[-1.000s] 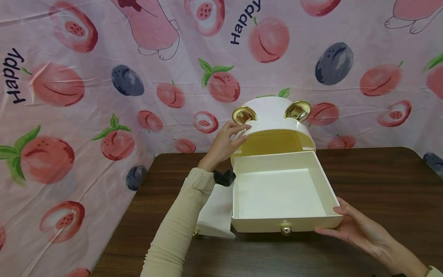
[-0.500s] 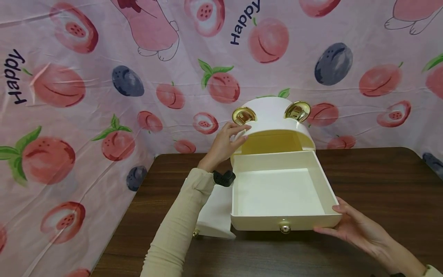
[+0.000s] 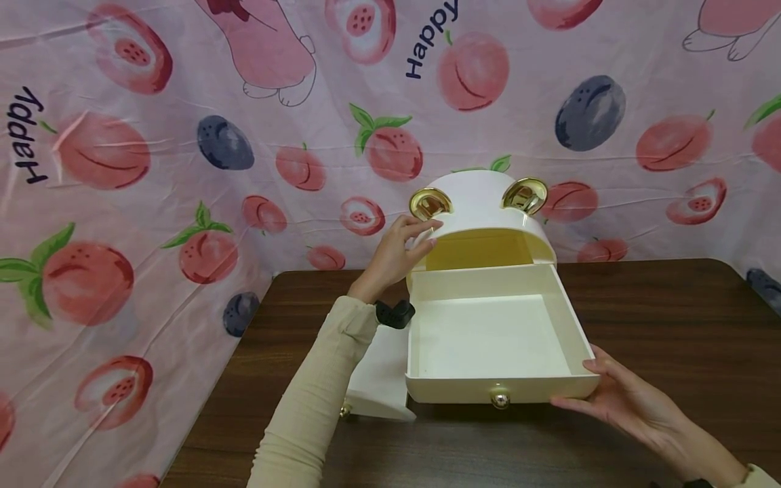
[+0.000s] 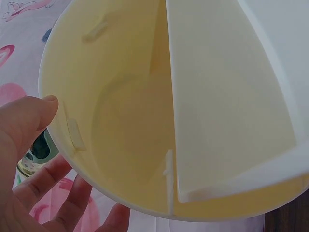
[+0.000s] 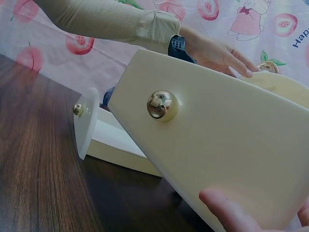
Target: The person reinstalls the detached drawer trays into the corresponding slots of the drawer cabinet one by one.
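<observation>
A cream drawer (image 3: 451, 391) with a gold knob (image 3: 500, 398) sticks far out of a white rounded storage box (image 3: 478, 193) that has two gold ears. My right hand (image 3: 634, 407) holds the drawer's front right corner, thumb up at the rim and fingers below. On the box's upper left, my left hand (image 3: 396, 251) grips the edge of its opening. The left wrist view has the left thumb (image 4: 34, 113) at the inner side of that rim (image 4: 60, 140) and fingers behind it. In the right wrist view the drawer front (image 5: 231, 140) slants across, its inside hidden.
A second white drawer (image 3: 381, 369) with a gold knob lies on the brown wooden table (image 3: 659, 318), left of the box and partly behind the left forearm. Close behind the table hangs a pink fruit-print cloth (image 3: 342, 88).
The drawer has slid slightly toward the box and a touch left, and my right hand has moved along with it. My left hand has stayed on the box's edge.
</observation>
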`<state>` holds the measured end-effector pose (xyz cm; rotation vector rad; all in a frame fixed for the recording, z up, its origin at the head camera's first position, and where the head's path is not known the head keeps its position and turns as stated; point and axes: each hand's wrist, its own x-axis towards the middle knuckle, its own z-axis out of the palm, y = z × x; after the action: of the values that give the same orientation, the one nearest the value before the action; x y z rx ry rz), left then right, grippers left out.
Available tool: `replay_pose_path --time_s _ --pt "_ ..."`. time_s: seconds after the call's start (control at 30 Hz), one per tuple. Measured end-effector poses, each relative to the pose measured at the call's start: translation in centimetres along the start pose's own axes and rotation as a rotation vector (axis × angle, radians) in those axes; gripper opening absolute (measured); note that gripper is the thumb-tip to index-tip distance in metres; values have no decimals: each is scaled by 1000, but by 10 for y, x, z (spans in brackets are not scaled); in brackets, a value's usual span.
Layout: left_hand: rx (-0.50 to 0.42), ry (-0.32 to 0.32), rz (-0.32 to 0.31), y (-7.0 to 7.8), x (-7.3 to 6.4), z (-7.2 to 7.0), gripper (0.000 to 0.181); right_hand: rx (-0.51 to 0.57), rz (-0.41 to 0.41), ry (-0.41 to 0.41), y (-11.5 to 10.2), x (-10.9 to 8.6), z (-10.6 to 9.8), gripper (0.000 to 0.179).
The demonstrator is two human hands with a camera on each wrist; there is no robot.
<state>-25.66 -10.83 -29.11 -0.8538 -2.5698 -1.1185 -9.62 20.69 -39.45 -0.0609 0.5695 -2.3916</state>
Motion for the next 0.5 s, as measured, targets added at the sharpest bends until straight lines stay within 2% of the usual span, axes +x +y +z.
replay_pose_path --time_s 0.3,0.5 --pt "15 -5 -7 0 0 0 32 4 -6 -18 1 1 1 39" --pt "17 -11 -3 0 0 -1 33 -9 -12 26 1 2 3 37"
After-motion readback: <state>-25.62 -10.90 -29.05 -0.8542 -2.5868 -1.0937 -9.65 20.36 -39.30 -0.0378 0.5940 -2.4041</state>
